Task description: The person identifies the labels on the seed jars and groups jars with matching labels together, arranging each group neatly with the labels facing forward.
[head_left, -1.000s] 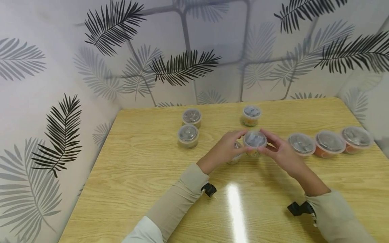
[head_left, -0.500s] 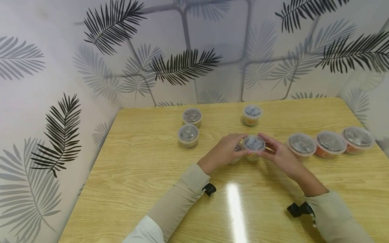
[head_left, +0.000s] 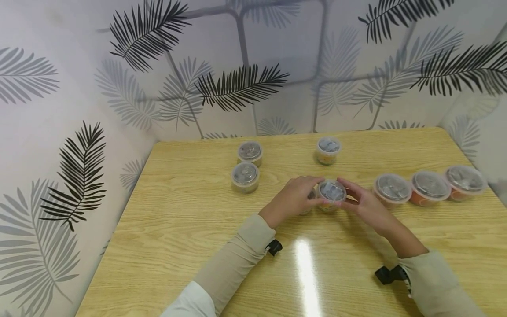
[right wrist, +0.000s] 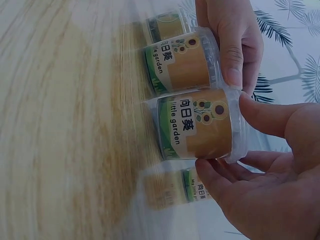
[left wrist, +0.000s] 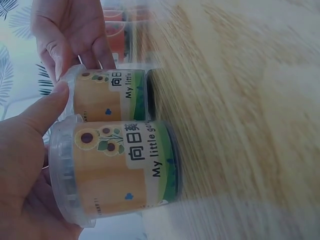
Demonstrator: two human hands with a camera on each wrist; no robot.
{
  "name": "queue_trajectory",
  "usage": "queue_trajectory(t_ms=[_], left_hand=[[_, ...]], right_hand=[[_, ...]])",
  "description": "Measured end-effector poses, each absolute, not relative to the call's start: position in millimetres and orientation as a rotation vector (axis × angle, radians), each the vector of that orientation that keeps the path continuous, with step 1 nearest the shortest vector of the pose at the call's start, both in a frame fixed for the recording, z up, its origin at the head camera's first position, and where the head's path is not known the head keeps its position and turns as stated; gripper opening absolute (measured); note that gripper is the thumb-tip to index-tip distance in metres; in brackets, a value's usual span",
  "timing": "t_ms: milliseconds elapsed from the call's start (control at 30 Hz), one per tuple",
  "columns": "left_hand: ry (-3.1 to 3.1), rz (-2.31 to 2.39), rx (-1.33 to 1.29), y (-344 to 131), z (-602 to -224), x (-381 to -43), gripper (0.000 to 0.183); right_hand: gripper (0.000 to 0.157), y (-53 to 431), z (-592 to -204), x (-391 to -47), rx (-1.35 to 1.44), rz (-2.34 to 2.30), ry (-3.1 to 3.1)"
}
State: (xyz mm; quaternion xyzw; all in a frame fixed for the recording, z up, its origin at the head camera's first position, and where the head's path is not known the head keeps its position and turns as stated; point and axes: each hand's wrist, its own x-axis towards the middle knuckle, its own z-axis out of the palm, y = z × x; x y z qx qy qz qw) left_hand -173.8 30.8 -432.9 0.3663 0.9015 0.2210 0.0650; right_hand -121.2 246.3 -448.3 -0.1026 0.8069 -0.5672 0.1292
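My left hand [head_left: 291, 197] and right hand [head_left: 368, 207] hold a small lidded plastic cup [head_left: 332, 190] between them, thumbs at its near side and fingers around the lid. Its label [right wrist: 192, 125] is tan and green with sunflowers and "My little garden". Right beside it, on its left, stands a matching cup [left wrist: 125, 167], partly covered by my left hand in the head view. Both cups are upright, their bottoms at the tabletop. In the right wrist view my left thumb [right wrist: 232, 67] lies by the lids.
Another sunflower cup [head_left: 328, 151] stands farther back. To the left are two lidded cups, one behind the other, the nearer cup [head_left: 245, 177] in front. A row of three wider tubs, including an orange-sided tub [head_left: 429, 188], stands at the right. A leaf-patterned wall [head_left: 277, 105] backs the wooden table [head_left: 178, 211].
The held cup has come down and slightly toward me, settling beside the matching cup. Both hands moved with it and keep their hold. The other cups and tubs stay put.
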Motion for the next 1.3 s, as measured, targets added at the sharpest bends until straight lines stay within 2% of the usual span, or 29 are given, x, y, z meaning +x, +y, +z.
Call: queue_trajectory(t_ms=[500, 967, 1300], left_hand=[[2.768, 0.611, 1.16, 31.2, -434.7, -173.2, 0.064], [2.607, 0.921, 1.036, 25.1, -424.2, -188.1, 0.061], [2.53, 1.17, 0.843, 26.7, -417.6, -218.1, 0.061]], right_hand=[[0.073, 248.6, -446.7, -122.3, -0.325, -1.654, 2.312], [0.065, 249.2, -432.0, -134.8, -0.249, -1.624, 2.516], [0.076, 241.6, -414.8, -162.4, -0.118, -1.516, 2.604]])
